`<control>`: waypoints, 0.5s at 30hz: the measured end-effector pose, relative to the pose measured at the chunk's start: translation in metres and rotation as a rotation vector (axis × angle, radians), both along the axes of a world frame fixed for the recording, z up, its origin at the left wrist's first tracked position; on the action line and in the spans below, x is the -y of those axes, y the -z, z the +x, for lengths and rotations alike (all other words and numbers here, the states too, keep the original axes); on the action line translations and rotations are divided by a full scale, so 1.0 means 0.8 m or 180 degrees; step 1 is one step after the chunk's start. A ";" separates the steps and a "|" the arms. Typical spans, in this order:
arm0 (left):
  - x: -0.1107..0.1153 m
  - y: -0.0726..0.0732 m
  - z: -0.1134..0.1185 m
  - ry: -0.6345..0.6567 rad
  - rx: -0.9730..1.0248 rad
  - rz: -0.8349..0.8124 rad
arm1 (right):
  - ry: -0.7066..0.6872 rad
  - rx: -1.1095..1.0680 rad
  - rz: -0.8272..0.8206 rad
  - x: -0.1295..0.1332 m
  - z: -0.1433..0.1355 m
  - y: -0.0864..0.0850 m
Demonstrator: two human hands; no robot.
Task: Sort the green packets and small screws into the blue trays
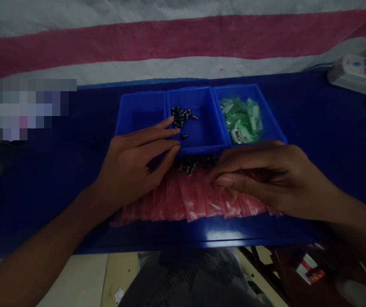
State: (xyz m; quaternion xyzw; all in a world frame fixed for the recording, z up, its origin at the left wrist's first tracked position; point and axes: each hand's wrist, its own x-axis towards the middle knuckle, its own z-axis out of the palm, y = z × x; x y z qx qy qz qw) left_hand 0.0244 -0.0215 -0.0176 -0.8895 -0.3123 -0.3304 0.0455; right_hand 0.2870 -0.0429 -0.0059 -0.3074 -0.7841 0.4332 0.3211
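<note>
My left hand (139, 160) reaches over the near left part of the middle blue bin (206, 123). Its fingers are stretched out and apart, with the tips beside a pile of small dark screws (179, 115); the thumb tip lies close to the index fingertip. One loose screw (184, 136) sits just past those fingertips. My right hand (262, 177) is closed in a pinch above a row of red plastic bags (189, 200); what it holds is hidden. More dark screws (187, 166) lie at the bags' upper edge, between the hands.
The left blue bin (142, 106) is partly covered by my left hand. Green plastic packets (242, 119) fill part of the right bin (267, 115). A white box-like device (358, 74) stands at the far right of the blue table (317, 115). Striped sheeting (183, 38) hangs behind.
</note>
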 end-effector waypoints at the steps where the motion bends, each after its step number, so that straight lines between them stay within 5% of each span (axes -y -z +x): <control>1: 0.000 0.000 0.000 -0.0012 -0.0002 -0.0011 | -0.0008 0.0018 -0.0173 0.001 0.000 -0.001; 8: 0.001 -0.001 -0.001 -0.0037 -0.0014 -0.0021 | 0.0156 -0.0565 -0.1364 -0.003 0.001 -0.001; 12: 0.000 -0.001 0.000 -0.0066 -0.0060 0.0006 | 0.0000 -0.1139 -0.1294 -0.005 0.006 0.005; 15: 0.001 -0.002 0.000 -0.0075 -0.0055 -0.0054 | -0.0019 -0.0917 -0.0912 -0.003 0.011 0.005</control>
